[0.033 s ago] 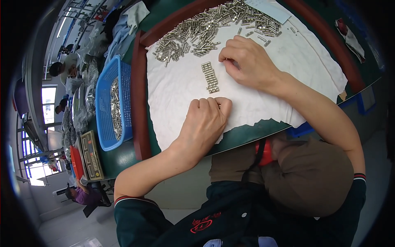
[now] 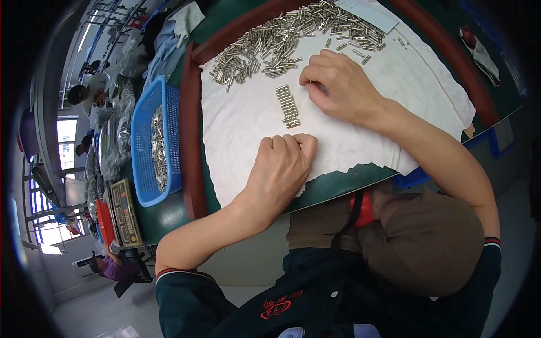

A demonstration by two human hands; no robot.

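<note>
Head view, left hand: the person's left hand (image 2: 282, 169) rested on the white cloth (image 2: 349, 146), just below the strip; its grip was curled, thumb beside the index finger, and whether it pinched anything could not be told.
Head view, right hand: the right hand (image 2: 345, 87) lay right of the strip; its grip was bent inward, thumb and index tips close together, their contents unclear.
Link strip: the strip of metal links (image 2: 288, 106) lay flat on the cloth, between the hands and touching neither.
Loose links: a pile of metal links (image 2: 270, 42) spread along the cloth's far edge.
Surround: dark red rails (image 2: 190, 141) bordered the cloth on the green bench (image 2: 163, 217).
</note>
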